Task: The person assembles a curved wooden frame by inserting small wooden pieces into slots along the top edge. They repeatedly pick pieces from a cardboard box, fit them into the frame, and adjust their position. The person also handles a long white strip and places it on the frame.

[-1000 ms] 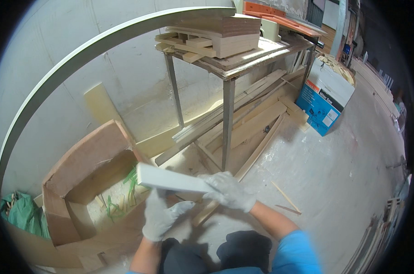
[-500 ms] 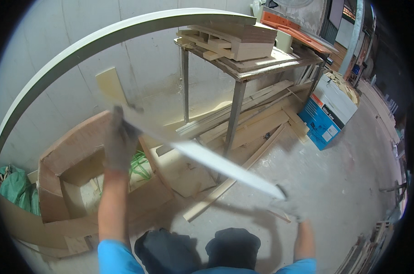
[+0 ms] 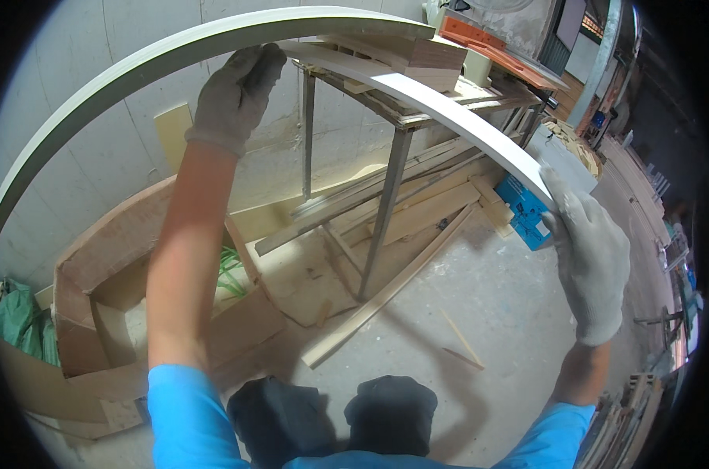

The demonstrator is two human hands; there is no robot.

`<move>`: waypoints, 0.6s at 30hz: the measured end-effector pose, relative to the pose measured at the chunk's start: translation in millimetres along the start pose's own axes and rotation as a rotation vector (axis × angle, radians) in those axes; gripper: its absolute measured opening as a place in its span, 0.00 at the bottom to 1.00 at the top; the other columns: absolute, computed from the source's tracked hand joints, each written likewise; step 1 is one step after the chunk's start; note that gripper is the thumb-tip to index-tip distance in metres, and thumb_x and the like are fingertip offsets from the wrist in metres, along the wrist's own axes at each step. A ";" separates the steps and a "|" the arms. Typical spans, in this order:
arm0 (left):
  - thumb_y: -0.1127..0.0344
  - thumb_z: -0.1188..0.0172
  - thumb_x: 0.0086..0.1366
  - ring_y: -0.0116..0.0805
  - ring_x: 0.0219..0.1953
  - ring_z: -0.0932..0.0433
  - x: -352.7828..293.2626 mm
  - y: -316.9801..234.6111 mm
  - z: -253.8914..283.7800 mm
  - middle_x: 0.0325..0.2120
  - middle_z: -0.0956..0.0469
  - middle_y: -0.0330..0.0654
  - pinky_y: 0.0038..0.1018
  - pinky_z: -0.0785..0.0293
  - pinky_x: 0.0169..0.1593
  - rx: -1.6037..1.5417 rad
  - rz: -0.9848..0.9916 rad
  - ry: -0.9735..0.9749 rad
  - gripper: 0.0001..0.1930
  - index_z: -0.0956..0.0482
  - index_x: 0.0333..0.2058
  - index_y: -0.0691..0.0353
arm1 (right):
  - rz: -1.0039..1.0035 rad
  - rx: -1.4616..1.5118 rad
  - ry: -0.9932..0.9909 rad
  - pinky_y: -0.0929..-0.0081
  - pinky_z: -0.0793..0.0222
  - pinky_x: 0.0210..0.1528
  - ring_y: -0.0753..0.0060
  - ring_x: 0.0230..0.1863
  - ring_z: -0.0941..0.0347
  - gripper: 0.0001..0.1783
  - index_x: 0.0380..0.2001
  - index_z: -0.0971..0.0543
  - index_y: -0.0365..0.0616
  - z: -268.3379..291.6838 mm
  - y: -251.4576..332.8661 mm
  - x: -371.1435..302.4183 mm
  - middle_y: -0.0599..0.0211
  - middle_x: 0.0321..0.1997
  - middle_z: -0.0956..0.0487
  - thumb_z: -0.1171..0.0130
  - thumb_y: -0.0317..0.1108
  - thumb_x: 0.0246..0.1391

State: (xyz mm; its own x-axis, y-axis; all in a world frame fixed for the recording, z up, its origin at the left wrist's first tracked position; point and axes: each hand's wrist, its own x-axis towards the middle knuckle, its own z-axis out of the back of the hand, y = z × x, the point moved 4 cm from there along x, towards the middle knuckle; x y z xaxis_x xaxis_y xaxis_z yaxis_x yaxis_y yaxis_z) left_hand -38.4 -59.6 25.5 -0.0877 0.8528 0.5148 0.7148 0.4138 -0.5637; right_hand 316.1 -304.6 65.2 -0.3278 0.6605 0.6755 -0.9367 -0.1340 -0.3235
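A white, strip-like board (image 3: 440,113) stretches between my two hands, raised in front of the bench, its far end beside the stacked wood. My left hand (image 3: 233,98), in a pale glove with dark fingertips, is closed around its left end. At the other end my right hand (image 3: 592,262), gloved in the same pale knit, grips the edge with thumb and fingers. Just above my left hand passes a long curved white strip (image 3: 128,82), which arcs from the left side up to the wood stack (image 3: 417,62) on the bench.
A metal-legged bench (image 3: 389,195) stands ahead, with loose planks (image 3: 401,215) beneath it. At left sits a curved wooden box frame (image 3: 112,227) beside a green sack (image 3: 22,320). A blue and white carton (image 3: 526,211) is behind my right hand. More wood (image 3: 632,418) lies lower right.
Both hands have risen and moved outward, carrying the white board up from low over the floor to bench height. My right hand has swung from the lower right upward. The curved strip stays put.
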 end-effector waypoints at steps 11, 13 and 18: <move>0.70 0.45 0.69 0.43 0.40 0.21 -8.6 14.2 5.0 0.45 0.24 0.51 0.33 0.17 0.46 0.143 0.055 -0.149 0.16 0.28 0.53 0.72 | 0.044 -0.065 -0.095 0.65 0.29 0.31 0.65 0.27 0.24 0.20 0.56 0.23 0.61 -18.4 35.8 55.1 0.66 0.29 0.21 0.43 0.42 0.60; 0.70 0.46 0.69 0.43 0.38 0.20 -12.4 20.5 -1.8 0.45 0.24 0.51 0.33 0.16 0.45 0.133 0.089 -0.115 0.17 0.29 0.53 0.72 | 0.029 -0.101 -0.096 0.65 0.28 0.30 0.65 0.27 0.23 0.19 0.56 0.23 0.60 -23.1 37.5 67.0 0.65 0.29 0.20 0.44 0.43 0.61; 0.69 0.46 0.69 0.42 0.38 0.20 -19.2 40.0 -20.1 0.48 0.25 0.51 0.33 0.16 0.44 0.170 0.176 -0.051 0.18 0.29 0.55 0.72 | -0.026 -0.136 -0.001 0.63 0.27 0.30 0.61 0.29 0.21 0.19 0.56 0.24 0.58 -41.4 45.4 86.9 0.63 0.30 0.19 0.47 0.44 0.64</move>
State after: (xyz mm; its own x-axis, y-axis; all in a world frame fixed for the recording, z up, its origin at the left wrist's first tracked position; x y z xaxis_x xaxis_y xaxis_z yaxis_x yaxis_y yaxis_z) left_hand 5.8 -65.9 6.1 -0.0101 0.9296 0.3685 0.5957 0.3016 -0.7444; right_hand 250.3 -222.7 81.8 -0.3033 0.6618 0.6856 -0.9197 -0.0150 -0.3924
